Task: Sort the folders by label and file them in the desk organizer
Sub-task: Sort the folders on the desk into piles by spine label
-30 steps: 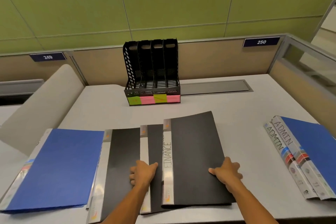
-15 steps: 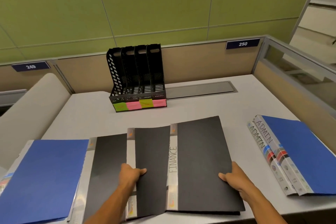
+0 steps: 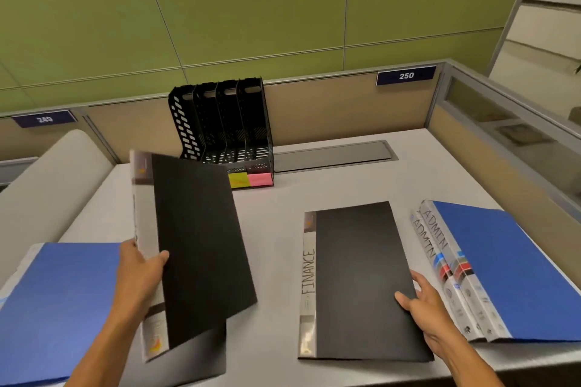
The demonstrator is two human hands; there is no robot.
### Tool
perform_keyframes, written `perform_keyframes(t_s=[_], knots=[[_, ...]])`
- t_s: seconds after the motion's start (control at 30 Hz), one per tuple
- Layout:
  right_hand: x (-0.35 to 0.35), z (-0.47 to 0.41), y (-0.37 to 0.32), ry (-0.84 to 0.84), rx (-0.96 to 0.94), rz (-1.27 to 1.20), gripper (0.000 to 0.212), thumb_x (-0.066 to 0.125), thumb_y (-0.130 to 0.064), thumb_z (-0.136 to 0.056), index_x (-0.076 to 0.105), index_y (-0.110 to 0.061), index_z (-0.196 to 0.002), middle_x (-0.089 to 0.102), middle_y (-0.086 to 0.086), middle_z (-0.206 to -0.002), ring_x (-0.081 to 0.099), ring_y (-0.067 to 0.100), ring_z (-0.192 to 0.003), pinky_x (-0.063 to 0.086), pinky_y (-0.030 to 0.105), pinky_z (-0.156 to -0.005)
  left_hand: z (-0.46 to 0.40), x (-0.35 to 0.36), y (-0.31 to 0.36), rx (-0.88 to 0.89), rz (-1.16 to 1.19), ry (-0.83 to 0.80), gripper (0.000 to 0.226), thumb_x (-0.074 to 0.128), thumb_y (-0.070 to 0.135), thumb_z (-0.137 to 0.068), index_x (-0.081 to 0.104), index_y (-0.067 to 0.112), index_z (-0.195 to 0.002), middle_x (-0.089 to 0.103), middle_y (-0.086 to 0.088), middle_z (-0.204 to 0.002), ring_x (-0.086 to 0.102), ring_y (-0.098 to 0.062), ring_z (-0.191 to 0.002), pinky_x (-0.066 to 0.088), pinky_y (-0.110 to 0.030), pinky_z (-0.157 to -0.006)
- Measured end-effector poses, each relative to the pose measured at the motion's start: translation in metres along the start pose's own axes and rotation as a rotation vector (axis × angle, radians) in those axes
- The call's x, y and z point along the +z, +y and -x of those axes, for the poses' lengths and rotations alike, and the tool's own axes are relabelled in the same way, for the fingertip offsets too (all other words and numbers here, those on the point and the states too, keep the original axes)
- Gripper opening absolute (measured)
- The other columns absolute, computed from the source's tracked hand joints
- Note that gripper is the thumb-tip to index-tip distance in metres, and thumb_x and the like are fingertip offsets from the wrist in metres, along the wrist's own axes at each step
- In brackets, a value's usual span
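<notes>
While the left hand (image 3: 138,273) grips a black folder (image 3: 201,236) by its spine, thumb on the cover and fingers behind, holds it tilted up off the bench (image 3: 276,207), its far edge hiding the left front of the desk organizer (image 3: 226,126). Beneath it, near left, lies another black folder (image 3: 201,358), flat. Further left, a blue folder (image 3: 53,308) flat at the bench edge. Right hand (image 3: 424,305) curled on the near right edge of the FINANCE folder (image 3: 361,280), thumb on top, with the folder lying flat in the middle, spine label to the left. Just right of that hand, two blue ADMIN folders (image 3: 490,267), overlapped, flat. Organizer upright at the far side, four slots, yellow and pink labels (image 3: 250,180) showing on its front. Numbered plates 249 (image 3: 44,119) and 250 (image 3: 406,75) on the partition behind.
</notes>
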State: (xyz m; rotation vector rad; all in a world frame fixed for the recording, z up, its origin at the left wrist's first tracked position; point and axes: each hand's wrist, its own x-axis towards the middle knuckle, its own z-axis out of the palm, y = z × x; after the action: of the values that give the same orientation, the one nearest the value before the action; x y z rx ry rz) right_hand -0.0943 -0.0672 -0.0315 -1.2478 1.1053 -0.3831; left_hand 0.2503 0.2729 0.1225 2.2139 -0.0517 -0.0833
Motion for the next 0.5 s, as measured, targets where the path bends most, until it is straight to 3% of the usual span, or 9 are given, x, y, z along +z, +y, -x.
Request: perform_keyframes(t_s=[0.07, 0.17, 0.27, 0.37, 0.5], knots=[[-0.004, -0.002, 0.000, 0.004, 0.001, -0.039, 0.054, 0.062, 0.001, -0.095, 0.049, -0.037, -0.131, 0.062, 0.003, -0.130, 0.062, 0.023, -0.118, 0.056, 0.046, -0.095, 0.012, -0.009, 0.014, 0.074, -0.039, 0.031, 0.051, 0.068, 0.024, -0.095, 0.035, 0.022, -0.134, 0.055, -0.011, -0.125, 0.059, -0.032, -0.097, 0.051, -0.047, -0.071], [-0.005, -0.006, -0.003, 0.019, -0.008, -0.064, 0.057, 0.064, -0.001, -0.094, 0.048, -0.036, -0.136, 0.063, -0.008, -0.120, 0.062, 0.008, -0.105, 0.058, 0.027, -0.075, 0.031, -0.011, 0.032, 0.271, -0.037, 0.172, 0.045, 0.075, 0.025, -0.089, 0.053, 0.022, -0.128, 0.064, -0.010, -0.127, 0.060, -0.022, -0.087, 0.049, -0.028, -0.063], [-0.002, -0.010, -0.007, -0.006, -0.010, -0.081, 0.056, 0.065, -0.003, -0.094, 0.049, -0.038, -0.134, 0.064, 0.000, -0.127, 0.063, 0.017, -0.109, 0.056, 0.031, -0.081, 0.044, -0.007, 0.043, 0.375, -0.016, 0.282, 0.029, 0.077, 0.022, -0.085, 0.067, 0.022, -0.112, 0.075, -0.006, -0.107, 0.065, -0.020, -0.076, 0.051, -0.027, -0.059], [0.004, -0.011, -0.015, -0.009, -0.039, -0.087, 0.052, 0.066, -0.003, -0.093, 0.056, -0.050, -0.112, 0.068, -0.007, -0.117, 0.066, 0.011, -0.101, 0.057, 0.027, -0.072, 0.050, -0.002, 0.050, 0.427, -0.036, 0.285, 0.025, 0.077, 0.021, -0.087, 0.070, 0.019, -0.111, 0.076, -0.005, -0.105, 0.069, -0.022, -0.076, 0.058, -0.034, -0.063], [0.013, -0.011, -0.023, -0.016, -0.083, -0.091, 0.054, 0.065, -0.003, -0.094, 0.059, -0.054, -0.109, 0.073, -0.002, -0.114, 0.070, 0.021, -0.104, 0.060, 0.033, -0.075, 0.051, -0.004, 0.056, 0.407, 0.114, 0.202, 0.030, 0.080, 0.027, -0.085, 0.069, 0.023, -0.113, 0.071, 0.004, -0.105, 0.066, -0.012, -0.077, 0.051, -0.020, -0.060]])
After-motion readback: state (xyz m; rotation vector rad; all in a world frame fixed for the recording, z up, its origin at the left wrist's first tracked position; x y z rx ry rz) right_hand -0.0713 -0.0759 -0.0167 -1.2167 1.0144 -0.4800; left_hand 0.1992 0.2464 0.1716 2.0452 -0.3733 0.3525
